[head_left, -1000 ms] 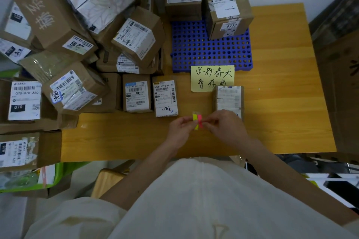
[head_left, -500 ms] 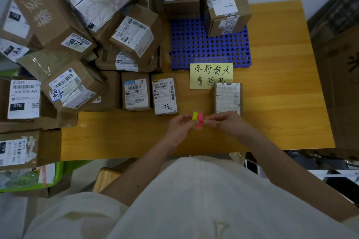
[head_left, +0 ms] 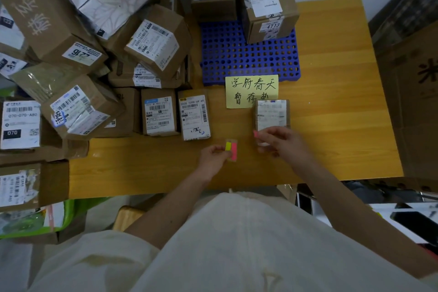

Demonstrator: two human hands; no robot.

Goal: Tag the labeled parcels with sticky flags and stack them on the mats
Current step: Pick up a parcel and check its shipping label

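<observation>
Wooden table (head_left: pixel 331 102) crowded w/ cardboard parcels (head_left: pixel 151 42) at left; blue perforated mat (head_left: pixel 237 59) at back carries a labeled box (head_left: pixel 267 2), yellow handwritten note (head_left: pixel 251 91) at its front edge. Small parcel (head_left: pixel 272 114) sits just below note. Left hand (head_left: pixel 214 156) pinches pad of yellow/pink sticky flags (head_left: pixel 231 148). Right hand (head_left: pixel 282 141), at small parcel's near edge, pinches one pink flag (head_left: pixel 255 134) btwn fingertips.

A yellow handwritten note (head_left: pixel 251 91) is laid on the wooden table (head_left: pixel 331 106), against the near edge of the blue mat. A large cardboard carton (head_left: pixel 412 102) is seen at the table's right side. A green bag (head_left: pixel 30 223) is seen lower left.
</observation>
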